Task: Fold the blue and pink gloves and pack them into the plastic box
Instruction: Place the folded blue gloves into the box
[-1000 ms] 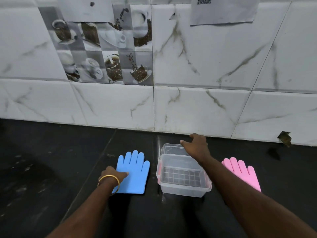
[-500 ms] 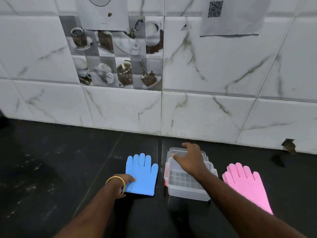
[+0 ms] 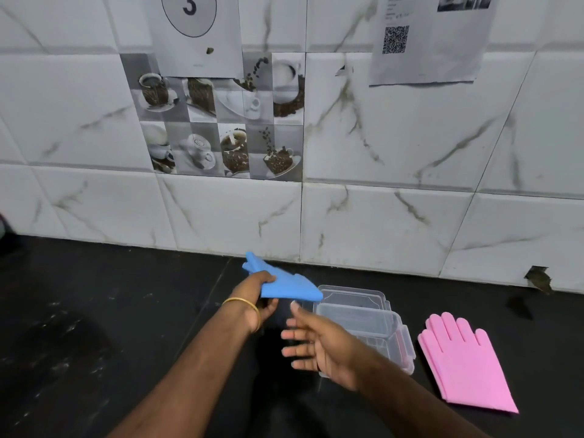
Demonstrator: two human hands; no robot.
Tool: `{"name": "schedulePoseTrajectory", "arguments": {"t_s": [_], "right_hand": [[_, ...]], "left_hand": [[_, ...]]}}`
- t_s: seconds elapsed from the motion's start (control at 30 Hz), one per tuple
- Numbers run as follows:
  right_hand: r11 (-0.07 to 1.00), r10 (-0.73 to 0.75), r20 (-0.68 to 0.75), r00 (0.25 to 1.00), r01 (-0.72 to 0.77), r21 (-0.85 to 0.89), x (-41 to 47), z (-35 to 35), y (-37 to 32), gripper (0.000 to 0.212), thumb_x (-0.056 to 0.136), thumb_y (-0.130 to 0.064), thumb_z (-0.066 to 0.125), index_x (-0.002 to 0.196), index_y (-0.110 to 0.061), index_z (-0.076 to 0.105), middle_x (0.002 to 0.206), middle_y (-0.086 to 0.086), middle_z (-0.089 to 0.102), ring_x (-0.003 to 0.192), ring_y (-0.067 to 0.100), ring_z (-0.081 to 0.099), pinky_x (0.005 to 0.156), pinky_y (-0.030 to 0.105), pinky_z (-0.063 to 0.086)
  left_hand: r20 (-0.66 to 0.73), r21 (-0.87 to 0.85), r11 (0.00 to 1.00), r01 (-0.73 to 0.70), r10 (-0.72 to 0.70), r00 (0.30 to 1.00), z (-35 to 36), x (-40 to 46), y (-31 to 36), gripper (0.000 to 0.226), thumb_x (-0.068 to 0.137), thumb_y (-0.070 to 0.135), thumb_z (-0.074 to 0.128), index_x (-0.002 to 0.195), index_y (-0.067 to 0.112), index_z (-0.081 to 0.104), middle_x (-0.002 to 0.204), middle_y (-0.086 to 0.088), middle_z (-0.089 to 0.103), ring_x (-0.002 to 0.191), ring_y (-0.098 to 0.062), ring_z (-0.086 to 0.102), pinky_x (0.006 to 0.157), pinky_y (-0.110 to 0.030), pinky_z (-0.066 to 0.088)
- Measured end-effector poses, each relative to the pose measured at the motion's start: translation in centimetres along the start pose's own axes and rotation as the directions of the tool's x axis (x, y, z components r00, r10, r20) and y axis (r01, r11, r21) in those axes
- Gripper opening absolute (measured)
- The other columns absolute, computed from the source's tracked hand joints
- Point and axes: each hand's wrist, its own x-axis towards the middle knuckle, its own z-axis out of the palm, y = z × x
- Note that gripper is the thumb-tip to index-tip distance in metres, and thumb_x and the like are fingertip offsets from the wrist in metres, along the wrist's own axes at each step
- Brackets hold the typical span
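You are wearing a thin gold bangle [image 3: 243, 308] around your left wrist, a plain smooth band with no stones or markings visible on it. Both of your forearms are showing bare all the way to the bottom edge of the view, with no sleeves, gloves or watch on them. The fingers [image 3: 292, 335] of your right hand [image 3: 319, 343] are showing short nails.

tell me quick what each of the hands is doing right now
Left hand: closed on the blue glove, lifted.
Right hand: open, empty.
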Motion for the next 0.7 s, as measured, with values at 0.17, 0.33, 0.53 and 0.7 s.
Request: {"name": "schedulePoseTrajectory", "arguments": {"t_s": [0.17, 0.33, 0.53, 0.7], "right_hand": [[0.888, -0.212, -0.223, 0.952, 0.283, 0.363, 0.4, -0.4, -3.3, 0.063, 0.077, -0.064, 0.062, 0.119, -0.017, 0.063, 0.115, 0.009, 0.072, 0.103, 0.024, 0.071, 0.087, 0.038, 0.054], [0.738, -0.195, -0.394, 0.899, 0.398, 0.544, 0.2, -2.4, -5.1, 0.038, 0.089, -0.027, 0.068, 0.12, -0.008, 0.065, 0.111, 0.018, 0.072, 0.097, 0.029, 0.071, 0.087, 0.041, 0.056], [0.813, -0.076, -0.485, 0.871, 0.336, 0.476, -0.7, -5.6, -3.7, 0.033, 0.085, -0.004, 0.066, 0.117, 0.004, 0.061, 0.095, 0.024, 0.075, 0.09, 0.039, 0.07, 0.086, 0.051, 0.056], [0.813, -0.142, -0.458, 0.878, 0.367, 0.452, -2.0, -7.6, -5.4, 0.039, 0.083, -0.003, 0.067, 0.121, 0.002, 0.061, 0.109, 0.029, 0.07, 0.095, 0.044, 0.069, 0.073, 0.052, 0.059]], "left_hand": [[0.183, -0.093, 0.993, -0.067, 0.083, 0.98, 4.0, -3.0, -0.2, 0.028, 0.084, 0.007, 0.065, 0.11, 0.0, 0.062, 0.092, -0.018, 0.071, 0.071, -0.024, 0.07, 0.049, -0.024, 0.055], [0.313, -0.178, 0.978, -0.112, 0.164, 0.936, 5.7, -4.2, -4.0, 0.038, 0.081, -0.001, 0.069, 0.118, 0.0, 0.059, 0.114, -0.023, 0.069, 0.105, -0.035, 0.068, 0.084, -0.041, 0.059], [0.352, 0.136, 0.982, -0.134, 0.078, 0.933, 4.7, -4.5, -9.6, 0.053, 0.06, 0.009, 0.087, 0.106, 0.012, 0.062, 0.089, -0.005, 0.073, 0.071, -0.016, 0.065, 0.055, -0.026, 0.05], [0.439, 0.288, 0.957, 0.019, -0.15, 0.886, 5.4, -4.2, -12.6, 0.036, 0.072, -0.008, 0.069, 0.103, 0.01, 0.064, 0.102, -0.009, 0.074, 0.073, -0.023, 0.07, 0.056, -0.031, 0.053]]}}
